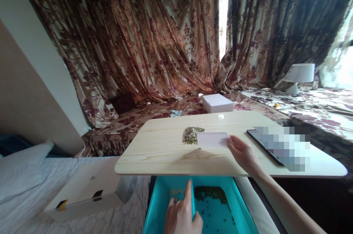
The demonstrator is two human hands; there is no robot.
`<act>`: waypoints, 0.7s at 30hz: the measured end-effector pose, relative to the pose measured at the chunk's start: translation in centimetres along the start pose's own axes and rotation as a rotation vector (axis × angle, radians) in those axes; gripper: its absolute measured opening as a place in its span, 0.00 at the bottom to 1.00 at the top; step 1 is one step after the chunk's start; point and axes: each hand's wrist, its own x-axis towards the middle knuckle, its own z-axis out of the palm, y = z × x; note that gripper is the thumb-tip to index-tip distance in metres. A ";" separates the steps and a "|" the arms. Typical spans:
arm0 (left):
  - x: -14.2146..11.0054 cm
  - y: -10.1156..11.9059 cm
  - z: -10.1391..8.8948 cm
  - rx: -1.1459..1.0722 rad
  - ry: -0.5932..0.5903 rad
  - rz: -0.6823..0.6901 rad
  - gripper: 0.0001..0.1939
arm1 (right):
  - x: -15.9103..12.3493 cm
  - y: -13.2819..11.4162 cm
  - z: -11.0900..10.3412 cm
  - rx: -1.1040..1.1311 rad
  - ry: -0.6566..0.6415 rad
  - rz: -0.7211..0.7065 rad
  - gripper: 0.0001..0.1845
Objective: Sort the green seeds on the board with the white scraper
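My right hand [242, 153] rests on a light wooden tabletop [165, 153] and pinches the edge of a flat white card [213, 140]. The card's far side touches a small heap of greenish dried bits [191, 135]. Below the table's near edge stands a turquoise plastic tub [242, 212] with more of the green bits [211, 193] scattered on its bottom. My left hand [183, 213] grips the tub's inner side, index finger stretched up along it and the other fingers curled.
A dark flat device [260, 140] lies on the table's right side, partly blurred. A white box [217, 102] and a white lamp [299, 76] sit on the patterned bedding behind. A white cardboard box [82, 190] lies at lower left. Heavy floral curtains [154, 43] hang behind.
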 end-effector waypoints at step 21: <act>-0.3 -0.2 -0.1 -0.029 -0.017 0.028 0.38 | -0.4 0.7 -0.4 0.006 -0.005 0.027 0.08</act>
